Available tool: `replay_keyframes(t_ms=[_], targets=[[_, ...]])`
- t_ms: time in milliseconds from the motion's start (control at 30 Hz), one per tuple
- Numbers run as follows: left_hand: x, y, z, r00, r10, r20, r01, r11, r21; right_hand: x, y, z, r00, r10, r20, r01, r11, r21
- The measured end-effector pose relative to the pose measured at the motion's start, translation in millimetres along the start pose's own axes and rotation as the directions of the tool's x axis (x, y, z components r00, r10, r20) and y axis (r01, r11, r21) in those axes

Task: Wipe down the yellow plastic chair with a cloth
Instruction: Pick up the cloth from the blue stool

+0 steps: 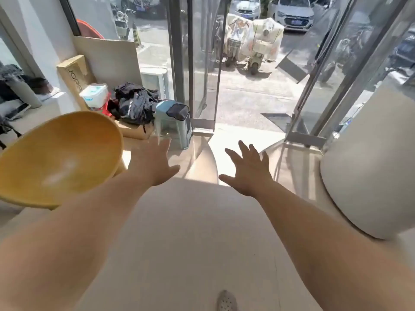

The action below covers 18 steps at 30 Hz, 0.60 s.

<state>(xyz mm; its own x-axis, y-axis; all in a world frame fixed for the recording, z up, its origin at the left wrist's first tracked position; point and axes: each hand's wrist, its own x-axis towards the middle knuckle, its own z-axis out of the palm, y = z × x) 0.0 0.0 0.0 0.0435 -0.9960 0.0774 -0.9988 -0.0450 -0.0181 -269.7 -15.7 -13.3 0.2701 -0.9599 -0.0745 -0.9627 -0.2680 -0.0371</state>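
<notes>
Grey, perforated rubber shoe toe (226, 300) shows at the bottom edge, on a smooth, pale beige rounded surface (190, 232) that spreads under both bare forearms. Beyond it the left hand (155, 162) and the right hand (249, 171) reach forward, palms down, fingers straight and spread, each holding nothing; the left is motion-blurred. The yellow plastic chair (58, 158), a glossy moulded bowl-shaped shell, stands just to the left of the left forearm, apart from both hands. At the right edge stands a matte white rounded chair shell (368, 171). Farther off, a pale blue-green plastic stool (174, 129) sits beside the glass door frame. Left of it lies a crumpled black fabric bag (134, 104) with white lettering that looks like "adidas". Behind leans a tall brown cardboard box (75, 75) with dark letters beginning "JOP". Outside the glass, two covered scooters (253, 46) and parked white cars (294, 14) stand in sunlight.
</notes>
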Motion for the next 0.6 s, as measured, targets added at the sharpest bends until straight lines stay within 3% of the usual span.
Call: replay_keyframes(t_ms=[600], targets=[[404.9, -30.7, 64.4, 0.986, -0.123, 0.117, 0.133, 0.987, -0.086, 450.5, 82.2, 6.2, 0.989, -0.099, 0.108, 0.082, 0.984, 0.157]])
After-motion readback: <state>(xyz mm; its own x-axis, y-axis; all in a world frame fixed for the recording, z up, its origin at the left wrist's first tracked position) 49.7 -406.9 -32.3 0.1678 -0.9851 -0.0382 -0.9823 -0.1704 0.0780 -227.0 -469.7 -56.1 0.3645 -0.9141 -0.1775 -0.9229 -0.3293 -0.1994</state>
